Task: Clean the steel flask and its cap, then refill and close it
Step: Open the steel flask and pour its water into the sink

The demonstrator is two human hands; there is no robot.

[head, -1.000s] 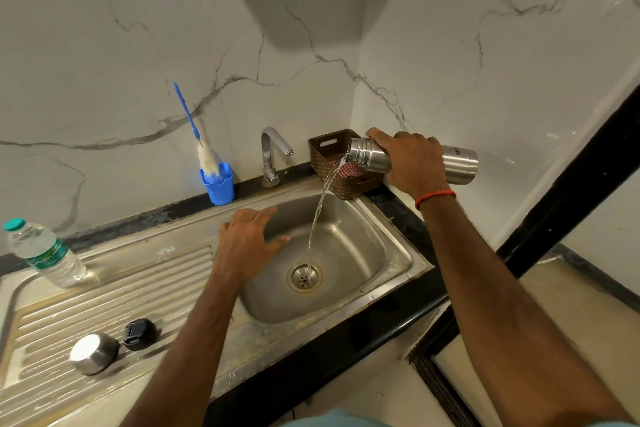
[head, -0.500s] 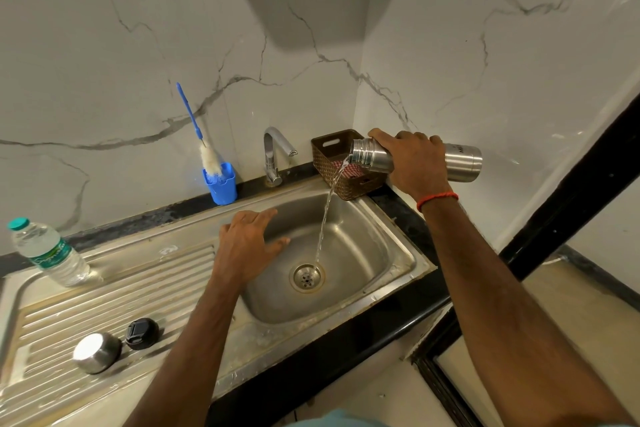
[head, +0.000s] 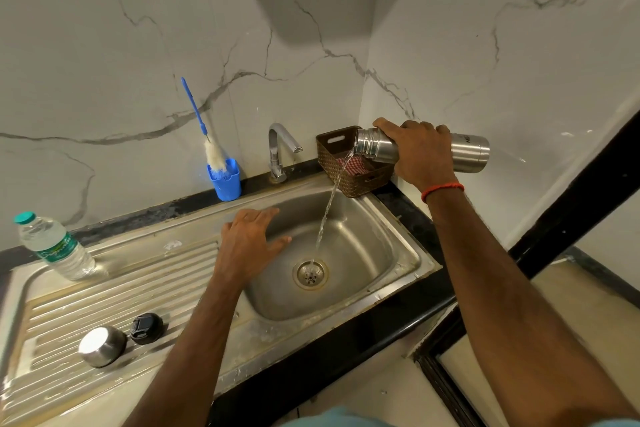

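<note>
My right hand [head: 420,151] grips the steel flask [head: 471,152] around its middle and holds it nearly level above the sink's back right corner, mouth to the left. A thin stream of water [head: 327,215] falls from the mouth towards the drain [head: 310,274]. My left hand [head: 247,243] rests with straight fingers on the left rim of the sink basin [head: 384,253]. The flask's steel cup cap [head: 101,346] and black stopper [head: 146,328] lie on the ribbed drainboard [head: 104,291] at the near left.
A tap [head: 278,152] stands behind the basin. A blue holder [head: 225,180] with a bottle brush [head: 204,128] is to its left. A brown basket [head: 349,180] with a checked cloth sits in the back right corner. A plastic water bottle [head: 55,246] stands far left.
Hands and flask hold almost the same pose. Water keeps pouring from the flask into the basin.
</note>
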